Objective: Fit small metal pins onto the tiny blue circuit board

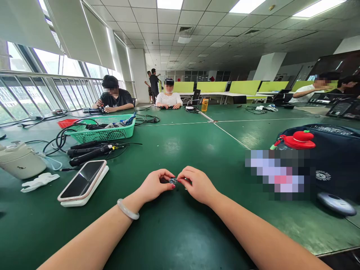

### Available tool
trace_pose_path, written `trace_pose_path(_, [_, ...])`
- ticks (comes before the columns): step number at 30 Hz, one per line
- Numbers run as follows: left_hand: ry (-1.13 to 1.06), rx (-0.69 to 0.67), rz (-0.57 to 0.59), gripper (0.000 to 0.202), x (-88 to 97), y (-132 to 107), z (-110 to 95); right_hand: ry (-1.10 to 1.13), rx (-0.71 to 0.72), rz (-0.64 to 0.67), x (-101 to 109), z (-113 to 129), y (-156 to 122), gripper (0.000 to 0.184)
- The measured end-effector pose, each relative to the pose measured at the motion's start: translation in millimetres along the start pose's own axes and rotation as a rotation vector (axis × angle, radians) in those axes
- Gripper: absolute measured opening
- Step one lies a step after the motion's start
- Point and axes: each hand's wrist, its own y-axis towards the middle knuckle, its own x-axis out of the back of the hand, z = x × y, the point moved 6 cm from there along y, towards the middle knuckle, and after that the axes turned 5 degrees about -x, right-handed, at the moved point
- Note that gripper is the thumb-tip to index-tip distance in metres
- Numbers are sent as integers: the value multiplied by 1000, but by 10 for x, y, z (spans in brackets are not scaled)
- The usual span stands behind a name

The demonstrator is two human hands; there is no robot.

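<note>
My left hand [156,184] and my right hand [197,184] rest on the green table [174,225], fingertips meeting. Between them they pinch a tiny blue-grey part [173,181], too small to name. Both hands have their fingers curled closed around it. A pale bangle [128,210] sits on my left wrist.
A phone on a white pad [83,182] lies to the left, with black tools and cables [90,151], a green basket [102,128] and a white jug [19,159]. A dark bag [334,161] with a red-capped bottle [298,139] stands to the right. Other people sit across the table.
</note>
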Motion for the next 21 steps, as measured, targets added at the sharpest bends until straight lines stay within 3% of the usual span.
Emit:
trace_pose_path(4, [-18,-1,-11,28,8,16,38,-30,-81,45,39,-80,29,14])
trace_pose_path(7, [-71,23,-44,30,26,23,59,-90,-195,186,4,-209,22,9])
trace_pose_path(13, [-500,39,-121,35,77,14,65,-152,-262,376,-69,-371,-36,2])
trace_pose_path(21, [-229,42,-93,31,53,35,87,-259,-284,417,-138,-342,-34,9])
